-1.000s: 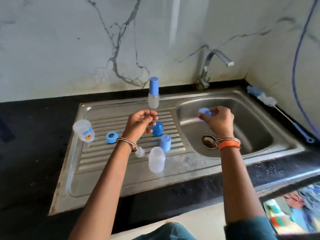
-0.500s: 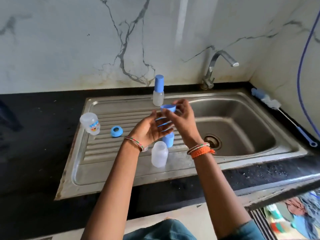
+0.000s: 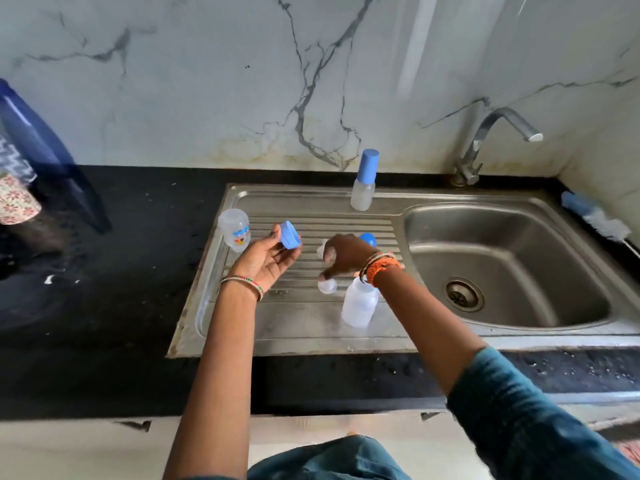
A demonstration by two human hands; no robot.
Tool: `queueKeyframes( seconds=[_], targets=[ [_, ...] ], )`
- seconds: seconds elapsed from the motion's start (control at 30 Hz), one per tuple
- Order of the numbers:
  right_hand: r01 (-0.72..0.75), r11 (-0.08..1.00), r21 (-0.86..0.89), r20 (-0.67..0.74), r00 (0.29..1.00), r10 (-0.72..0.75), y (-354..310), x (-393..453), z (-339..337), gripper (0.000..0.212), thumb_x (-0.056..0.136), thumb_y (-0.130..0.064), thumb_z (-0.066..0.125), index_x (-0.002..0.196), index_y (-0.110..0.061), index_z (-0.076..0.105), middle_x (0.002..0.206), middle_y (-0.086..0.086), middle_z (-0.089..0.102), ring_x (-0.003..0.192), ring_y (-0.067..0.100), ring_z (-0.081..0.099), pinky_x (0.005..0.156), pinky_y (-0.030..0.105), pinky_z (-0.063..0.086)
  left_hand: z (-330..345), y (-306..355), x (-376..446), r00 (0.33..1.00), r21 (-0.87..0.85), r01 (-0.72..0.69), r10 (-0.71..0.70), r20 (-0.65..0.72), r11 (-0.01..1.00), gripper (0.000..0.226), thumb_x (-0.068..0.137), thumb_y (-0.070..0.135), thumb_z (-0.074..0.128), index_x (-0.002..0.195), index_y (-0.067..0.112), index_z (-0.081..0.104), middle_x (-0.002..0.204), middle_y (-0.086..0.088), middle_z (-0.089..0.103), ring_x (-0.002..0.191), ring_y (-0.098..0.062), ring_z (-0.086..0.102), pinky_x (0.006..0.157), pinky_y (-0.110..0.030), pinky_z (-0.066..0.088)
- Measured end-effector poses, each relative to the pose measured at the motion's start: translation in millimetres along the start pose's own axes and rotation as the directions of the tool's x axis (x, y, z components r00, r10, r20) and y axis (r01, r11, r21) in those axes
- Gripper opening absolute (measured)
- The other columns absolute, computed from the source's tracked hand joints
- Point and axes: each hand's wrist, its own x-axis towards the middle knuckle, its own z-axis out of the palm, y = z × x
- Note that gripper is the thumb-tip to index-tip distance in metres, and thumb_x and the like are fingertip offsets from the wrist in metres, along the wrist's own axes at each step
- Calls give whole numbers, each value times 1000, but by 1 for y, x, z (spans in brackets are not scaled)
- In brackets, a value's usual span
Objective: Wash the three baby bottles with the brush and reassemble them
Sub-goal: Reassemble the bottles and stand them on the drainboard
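My left hand [image 3: 268, 259] is palm up over the drainboard and holds a blue screw ring [image 3: 290, 235] at its fingertips. My right hand [image 3: 344, 254] reaches down, and its fingertips pinch a clear teat [image 3: 327, 286] on the drainboard; the hand is blurred. Beside it stands an open clear bottle [image 3: 360, 304]. A second open bottle with a printed label [image 3: 236, 230] stands at the left edge of the drainboard. A third bottle [image 3: 363, 197], with a blue cap, stands upright at the back. The bottle brush [image 3: 597, 218] lies on the counter at the far right.
A blue cap [image 3: 370, 239] peeks out behind my right hand. The steel basin [image 3: 512, 237] with its drain lies to the right, under the tap [image 3: 485, 143]. Black counter [image 3: 121, 306] surrounds the sink. A dark blue object and patterned cloth [image 3: 17, 202] stand far left.
The blue ring has passed from my right hand to my left, which moved left with it. My right hand dropped down to the clear teat by the open bottle.
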Motion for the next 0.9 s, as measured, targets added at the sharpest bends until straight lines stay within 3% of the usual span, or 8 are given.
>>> queueKeyframes(
  seconds=[0.2,0.37,0.53,0.63,0.7,0.77,0.83,0.9],
  targets=[
    [40,996,-74,-13,999,-41,-7,8,12,22,70,-5,74,92,-11,73,101,12,70,97,30,66,79,35,54,8,-8,0,999,12,36,-36,-16,999,17,94,17,53,94,1,58,94,-17,60,83,-23,59,66,-27,57],
    [63,946,317,-177,984,-6,15,-46,-83,14,81,-19,73,92,-10,75,79,3,70,71,14,63,70,28,55,31,-7,2,996,-127,58,-47,81,990,16,93,14,53,96,0,60,104,-21,64,96,-29,62,79,-37,56],
    [157,332,930,-196,977,87,108,-121,-113,15,75,-6,72,88,-13,70,75,1,69,71,12,63,65,22,55,85,-19,6,971,-113,94,-66,228,989,18,92,14,50,98,0,60,97,-20,66,82,-27,70,75,-34,59],
    [-332,454,827,-139,662,737,160,-115,-62,22,73,-7,68,94,-2,67,88,13,71,91,31,65,76,32,56,114,-38,3,953,-67,134,-110,282,989,21,96,14,46,94,-1,60,90,-18,69,78,-24,70,75,-32,57],
    [-506,461,729,-220,465,858,174,-123,-47,10,77,-14,71,74,-5,69,76,15,70,80,28,68,76,34,55,123,-49,2,942,-20,169,-155,298,985,21,97,13,45,95,-1,60,88,-17,69,75,-22,71,71,-30,59],
    [-163,386,908,-206,630,749,176,-132,-60,20,82,-14,69,63,-10,65,64,10,66,57,16,60,59,25,54,127,-55,5,934,-3,191,-181,309,982,20,97,13,44,96,-1,59,89,-17,68,72,-22,71,67,-28,59],
    [211,44,977,-207,863,460,165,-146,-74,15,82,-11,62,68,-11,66,64,2,65,57,11,58,61,23,54,130,-60,7,930,23,207,-204,306,978,21,98,14,44,98,-1,58,96,-19,65,71,-22,71,65,-27,59],
    [132,-18,991,-110,888,446,163,-142,-62,6,78,-6,65,78,-11,68,76,3,65,69,13,64,80,31,56,133,-63,6,920,49,226,-229,317,973,23,98,15,43,102,-3,57,104,-20,61,75,-23,70,65,-27,59]
  ],
)
